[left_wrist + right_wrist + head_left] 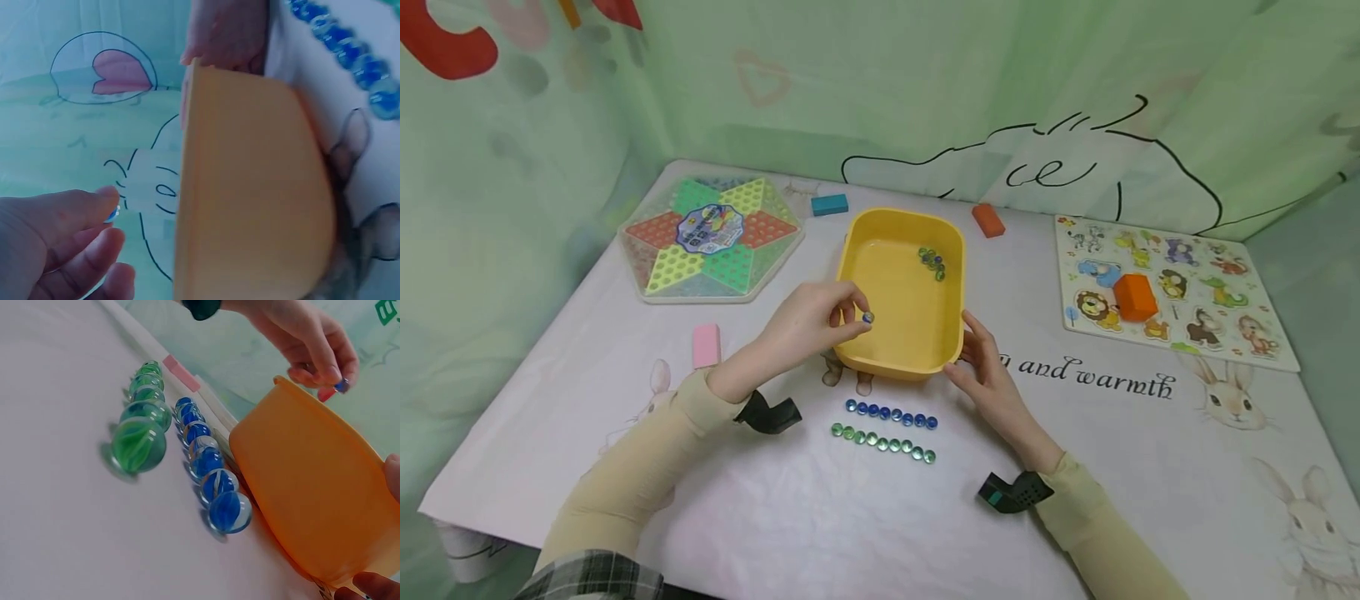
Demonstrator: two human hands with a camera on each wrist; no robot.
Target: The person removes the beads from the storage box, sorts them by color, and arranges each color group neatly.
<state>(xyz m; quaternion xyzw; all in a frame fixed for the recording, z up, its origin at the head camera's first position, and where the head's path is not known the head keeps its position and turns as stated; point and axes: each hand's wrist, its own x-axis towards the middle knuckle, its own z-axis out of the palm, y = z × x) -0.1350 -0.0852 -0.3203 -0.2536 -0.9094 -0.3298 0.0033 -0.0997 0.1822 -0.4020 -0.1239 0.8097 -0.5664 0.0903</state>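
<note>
Between thumb and index finger, my left hand (815,321) pinches a blue marble (868,317) over the near left part of a yellow plastic basin (898,212). The right hand (988,371) holds the basin's near right corner, thumb at the near rim and fingers along the side. Several green and blue marbles (932,262) lie together at the far right inside the basin. In front of it, a row of blue marbles (229,512) runs beside a row of green marbles (139,445) on the tablecloth. The left wrist view shows the basin wall (256,187) beside the left hand.
A Chinese checkers board (711,237) lies at the far left. Blue (830,205), pink (706,346) and red-orange (988,220) blocks are spread about. On the right, an orange block (1135,297) sits on an animal puzzle board (1180,292). A printed curtain (925,92) hangs behind the table.
</note>
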